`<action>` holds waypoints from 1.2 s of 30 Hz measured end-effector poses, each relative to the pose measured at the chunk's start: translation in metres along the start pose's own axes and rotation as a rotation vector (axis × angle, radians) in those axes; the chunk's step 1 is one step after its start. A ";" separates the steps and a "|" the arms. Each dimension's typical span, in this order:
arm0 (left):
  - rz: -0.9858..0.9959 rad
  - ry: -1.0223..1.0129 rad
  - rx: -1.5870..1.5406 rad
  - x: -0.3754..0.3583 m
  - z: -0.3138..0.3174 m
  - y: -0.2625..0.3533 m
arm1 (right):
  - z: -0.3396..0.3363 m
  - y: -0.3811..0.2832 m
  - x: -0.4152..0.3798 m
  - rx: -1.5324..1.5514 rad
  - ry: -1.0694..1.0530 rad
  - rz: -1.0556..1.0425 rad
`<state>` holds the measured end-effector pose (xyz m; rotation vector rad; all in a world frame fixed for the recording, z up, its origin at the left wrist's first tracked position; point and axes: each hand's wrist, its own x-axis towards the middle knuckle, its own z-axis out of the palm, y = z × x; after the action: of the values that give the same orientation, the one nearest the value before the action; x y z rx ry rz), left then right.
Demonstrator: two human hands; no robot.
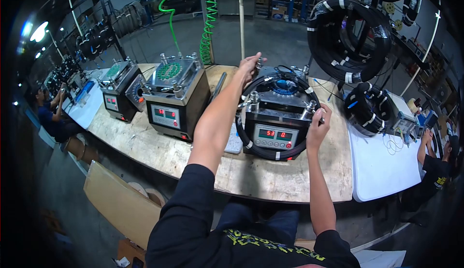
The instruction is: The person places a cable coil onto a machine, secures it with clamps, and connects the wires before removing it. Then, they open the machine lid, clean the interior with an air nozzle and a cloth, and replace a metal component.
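A boxy metal machine [257, 126] with a red lit display stands on the wooden bench in front of me. A black cable coil [245, 140] with white ties hangs round it. On top is a round blue fitting [285, 87] with metal posts at the corners. My left hand [249, 68] is closed at the back left post; what its fingers grip is too small to make out. My right hand [319, 123] is closed at the front right corner, beside the front right post and the coil, its grip partly hidden.
Two similar machines [191, 104] [117, 108] stand left on the wooden bench [285, 181]. Large cable coils [316, 41] hang at the right, above another coil [357, 111] near a white table [386, 171]. People sit at far left [48, 118] and far right [432, 171].
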<state>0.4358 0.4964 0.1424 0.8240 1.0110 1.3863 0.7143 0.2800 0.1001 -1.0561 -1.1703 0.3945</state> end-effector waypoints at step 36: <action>0.812 0.302 0.862 -0.250 -0.012 -0.020 | -0.003 -0.007 -0.002 -0.038 0.005 -0.031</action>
<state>0.4517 0.2459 0.1407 1.8457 1.6562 1.7783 0.7145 0.2739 0.1048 -1.0696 -1.1923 0.3462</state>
